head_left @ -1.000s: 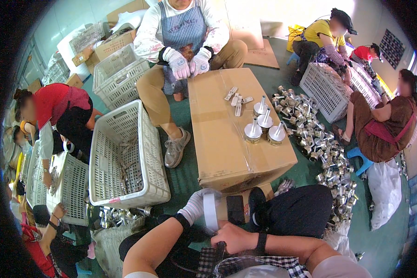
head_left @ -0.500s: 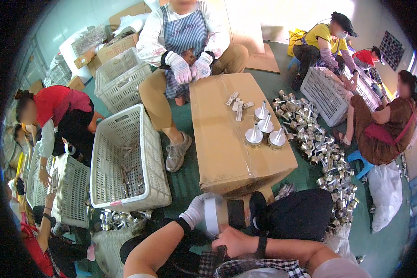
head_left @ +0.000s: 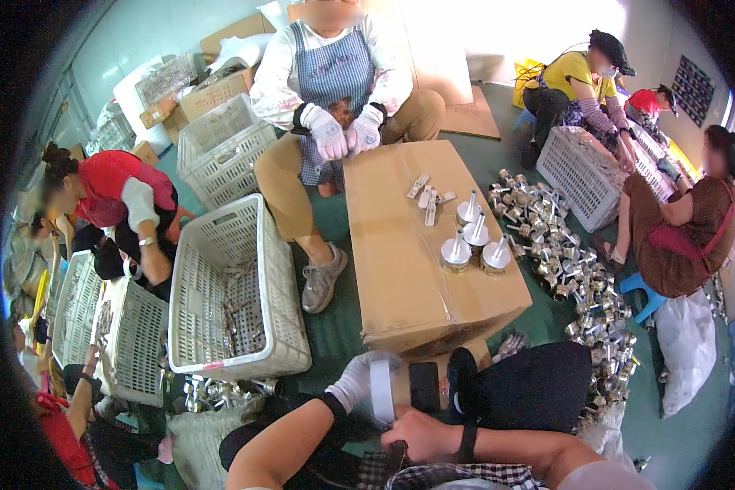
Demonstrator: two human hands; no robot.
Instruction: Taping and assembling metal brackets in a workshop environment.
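Observation:
My left hand point(head_left: 357, 382), in a pale knitted glove, is curled against the side of a white ring-shaped roll point(head_left: 381, 392) that looks like tape. Its fingertips are smeared by motion. My bare right hand point(head_left: 419, 433), with a black band at the wrist, has its fingers closed at the lower edge of the same roll. Just right of the roll a dark flat rectangle point(head_left: 424, 386), like a phone, lies on brown cardboard. Beyond my hands stands a large cardboard box point(head_left: 416, 286). Several metal fittings with white discs point(head_left: 475, 235) and small clear plastic pieces point(head_left: 429, 198) sit on it.
A co-worker in a checked apron point(head_left: 335, 73) sits behind the box, gloved hands together. A white plastic crate point(head_left: 257, 359) holding small parts stands left. Piled metal fittings point(head_left: 600, 327) cover floor at right, near a white sack point(head_left: 684, 351). Other people bend over crates on both sides.
The whole view has shifted slightly, so the box and crates sit lower and further right. My hands stay at the white roll. At left, the co-worker in red has drawn an arm back.

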